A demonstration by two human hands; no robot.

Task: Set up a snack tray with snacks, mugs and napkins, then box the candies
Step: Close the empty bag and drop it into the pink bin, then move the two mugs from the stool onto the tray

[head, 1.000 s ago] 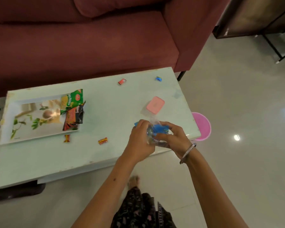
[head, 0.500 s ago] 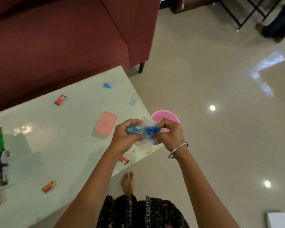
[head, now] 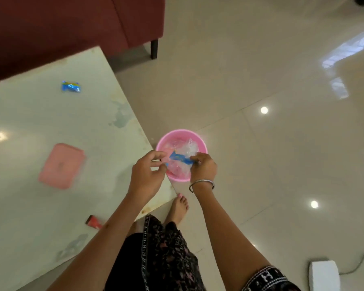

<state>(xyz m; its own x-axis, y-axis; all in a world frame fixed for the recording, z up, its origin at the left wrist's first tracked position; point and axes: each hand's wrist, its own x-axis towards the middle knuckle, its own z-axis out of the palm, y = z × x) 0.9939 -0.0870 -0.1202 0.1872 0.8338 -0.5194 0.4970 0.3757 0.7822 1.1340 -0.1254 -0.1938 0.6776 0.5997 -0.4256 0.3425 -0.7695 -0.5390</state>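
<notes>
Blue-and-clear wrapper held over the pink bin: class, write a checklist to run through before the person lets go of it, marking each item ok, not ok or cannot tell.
1. Wrapper is above the pink bin, not the table: ok.
2. Right hand pinches the wrapper: ok.
3. Left hand has released the wrapper: cannot tell; its fingers are spread right beside the wrapper's end.
4. Bin has room: ok; only clear plastic shows inside.
5. Wrapper is empty of candy: cannot tell.
6. Candies remain to box: ok; a blue candy and a red candy lie on the table, the pink box lid nearby.
</notes>
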